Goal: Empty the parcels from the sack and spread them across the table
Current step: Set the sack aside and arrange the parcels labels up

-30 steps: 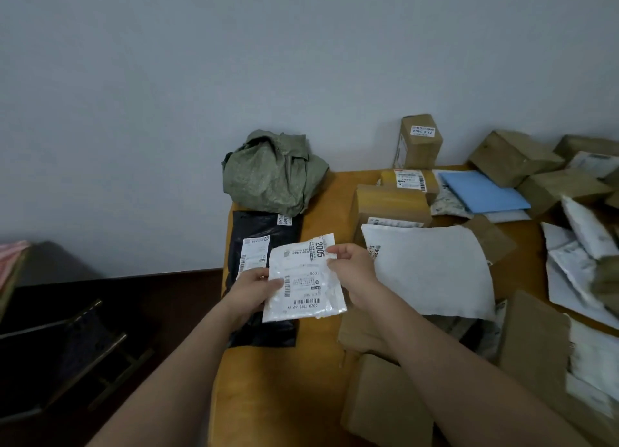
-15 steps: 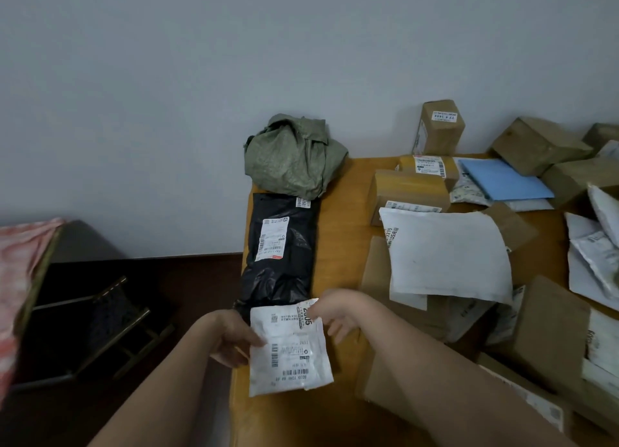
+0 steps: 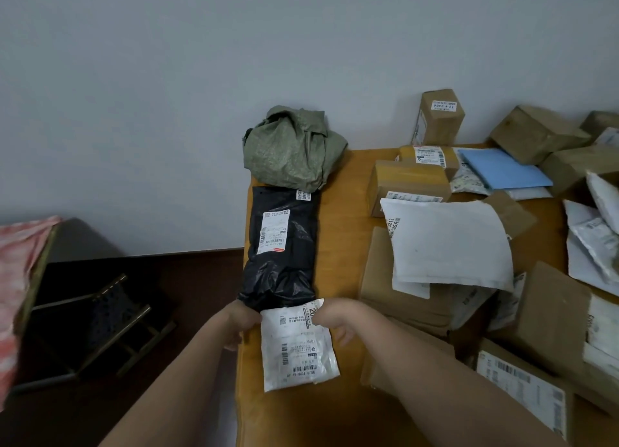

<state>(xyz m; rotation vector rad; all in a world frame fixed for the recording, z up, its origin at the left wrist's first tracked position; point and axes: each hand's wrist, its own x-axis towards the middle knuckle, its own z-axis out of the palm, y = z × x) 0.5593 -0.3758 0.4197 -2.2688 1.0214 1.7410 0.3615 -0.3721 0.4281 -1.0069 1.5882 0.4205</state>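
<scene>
Both my hands, left (image 3: 242,322) and right (image 3: 338,319), fingers pinching far corners of white parcel (image 3: 298,346), flat on tabletop (image 3: 341,212); black parcel (image 3: 281,245) touching at 12 o'clock.

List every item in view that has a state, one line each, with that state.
small white parcel: flat on the table's near left edge, label up, held at its top corners
left hand: gripping its top left corner
right hand: gripping its top right corner
black parcel: lying flat, label up
green sack: crumpled, slumped at the far corner
tall brown box: upright against the wall
large white mailer: lying on top of brown boxes
</scene>
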